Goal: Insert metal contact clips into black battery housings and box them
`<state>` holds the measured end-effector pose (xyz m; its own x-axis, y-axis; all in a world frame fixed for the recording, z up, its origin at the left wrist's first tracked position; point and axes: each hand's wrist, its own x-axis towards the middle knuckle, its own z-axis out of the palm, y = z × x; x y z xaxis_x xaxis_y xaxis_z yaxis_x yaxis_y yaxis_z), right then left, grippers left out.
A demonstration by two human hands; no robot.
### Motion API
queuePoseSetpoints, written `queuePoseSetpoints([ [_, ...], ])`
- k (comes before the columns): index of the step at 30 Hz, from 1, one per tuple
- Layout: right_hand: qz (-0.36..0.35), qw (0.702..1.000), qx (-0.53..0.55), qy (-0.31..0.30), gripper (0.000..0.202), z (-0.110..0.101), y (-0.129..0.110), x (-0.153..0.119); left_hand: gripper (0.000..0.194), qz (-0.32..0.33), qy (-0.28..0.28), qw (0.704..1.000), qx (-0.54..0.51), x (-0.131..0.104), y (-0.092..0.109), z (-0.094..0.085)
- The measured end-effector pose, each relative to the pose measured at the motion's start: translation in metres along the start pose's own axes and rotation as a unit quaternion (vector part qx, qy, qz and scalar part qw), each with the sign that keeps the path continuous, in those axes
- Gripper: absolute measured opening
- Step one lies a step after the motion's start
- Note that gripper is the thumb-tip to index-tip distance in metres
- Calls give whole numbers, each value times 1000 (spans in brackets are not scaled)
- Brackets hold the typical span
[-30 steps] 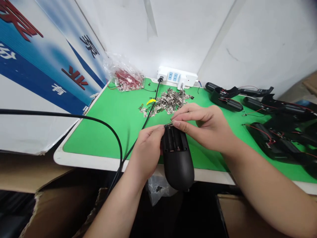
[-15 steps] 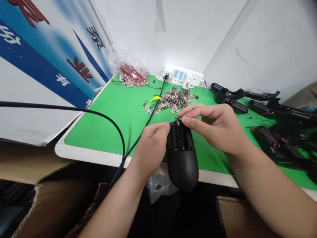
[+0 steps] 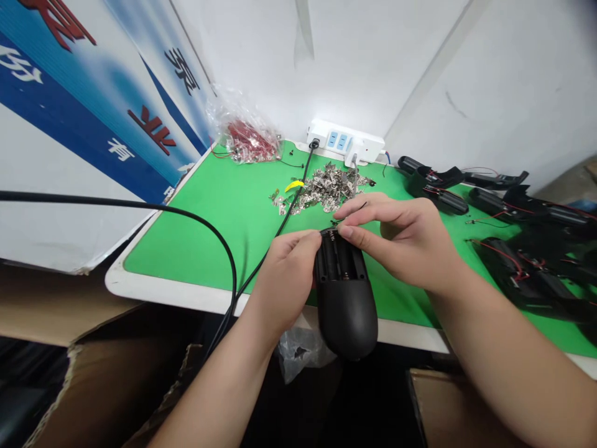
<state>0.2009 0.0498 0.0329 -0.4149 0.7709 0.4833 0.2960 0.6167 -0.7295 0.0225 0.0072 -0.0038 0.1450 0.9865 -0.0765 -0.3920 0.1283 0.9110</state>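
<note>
My left hand [image 3: 291, 267] is closed on the left edge of a black plastic housing [image 3: 347, 320] with a rounded near end and open battery slots [image 3: 339, 258]. The housing is held tilted over the front edge of the table. At its far end my right hand [image 3: 396, 236] pinches a small metal spring contact [image 3: 333, 231], with thumb and forefinger pressed together there. A thin dark wire sticks up beside the right forefinger. Fingertips partly hide the contact, so I cannot tell how far it sits in the slot.
Loose metal contacts [image 3: 329, 186] lie heaped behind my hands, near a white power strip [image 3: 347, 142]. A plastic bag of red wires [image 3: 252, 140] stands at the back left. More black housings [image 3: 508, 274] lie on the right. A black cable [image 3: 205, 224] crosses the left side.
The spring contact has moved lower and slightly left at the housing's far end. A thin wire now shows above the right forefinger. My left hand keeps its hold.
</note>
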Motion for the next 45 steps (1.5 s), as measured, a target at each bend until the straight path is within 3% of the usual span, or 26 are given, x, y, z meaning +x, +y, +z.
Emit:
queuePoseSetpoints([
  [12, -30, 999, -33, 7, 6, 6, -2, -2, 32, -8, -1, 1000, 1, 1, 1, 1],
  [21, -14, 999, -48, 4, 2, 4, -3, 1, 34, 0, 13, 1000, 6, -1, -2, 3],
  [27, 68, 996, -60, -15, 23, -1, -6, 3, 32, -1, 19, 1000, 8, 0, -4, 1],
  [30, 149, 988, -18, -33, 30, -6, -8, 5, 32, 2, 30, 999, 12, 1, -6, 0],
  [34, 247, 961, 63, -106, 26, -11, -11, 8, 33, 15, 31, 999, 29, 0, -7, 0],
  [37, 251, 951, 101, -149, 28, -12, -13, 10, 34, 27, 24, 998, 52, 0, -6, 1],
  [45, 248, 950, 96, -165, 27, -14, -4, 10, 32, 39, 42, 995, 76, 1, -9, 0],
])
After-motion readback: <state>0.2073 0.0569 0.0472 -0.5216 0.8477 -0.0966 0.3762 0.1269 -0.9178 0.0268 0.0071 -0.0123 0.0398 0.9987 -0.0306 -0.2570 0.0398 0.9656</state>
